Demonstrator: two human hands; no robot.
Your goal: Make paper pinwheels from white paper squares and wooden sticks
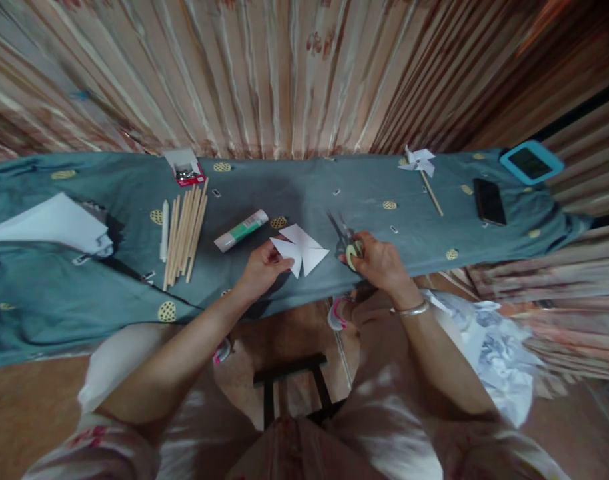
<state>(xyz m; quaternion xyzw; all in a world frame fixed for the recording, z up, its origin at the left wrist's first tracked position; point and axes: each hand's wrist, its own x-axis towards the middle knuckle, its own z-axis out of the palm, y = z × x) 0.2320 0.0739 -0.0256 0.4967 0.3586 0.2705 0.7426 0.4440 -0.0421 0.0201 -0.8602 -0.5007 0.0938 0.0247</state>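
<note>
My left hand [262, 267] pinches the near left corner of a folded white paper piece [300, 249] that lies on the grey-green cloth of the table [109, 293]. My right hand [377, 260] is closed round the pale handle of a pair of scissors [345, 237], whose blades point away across the cloth, just right of the paper. A glue stick [241, 231] lies to the left of the paper. Further left is a bundle of several wooden sticks [185, 230] with a white stick beside it.
A finished white paper pinwheel on a stick [422, 168] lies at the far right. A black phone [489, 201] and a blue-cased device [531, 162] sit beyond it. White paper sheets [49, 223] lie far left. A small open box [185, 167] stands at the back. Curtain folds hang behind.
</note>
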